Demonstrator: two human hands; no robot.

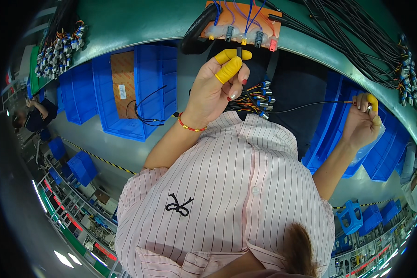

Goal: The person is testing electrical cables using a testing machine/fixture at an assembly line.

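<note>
A black plug (pixel 239 52) is gripped near 12 o'clock between the yellow-covered fingers of the left hand (pixel 215 85), just below an orange board (pixel 224 19) by which coloured connectors are carried; whether they are touched by it cannot be told. Toward 3 o'clock, a thin cable (pixel 306 105) is pinched in the right hand (pixel 360 121). Blue-tipped cable ends (pixel 264 98) are bunched between 1 and 2 o'clock; a blue bin (pixel 155 78) is seen near 11.

Hands (pixel 213 90) (pixel 359 125): 2 | orange board (pixel 223 21): 1 | connectors (pixel 229 33) along its edge: 5 (two yellow, two dark, one red) | bracelet (pixel 192 128): 1
</note>
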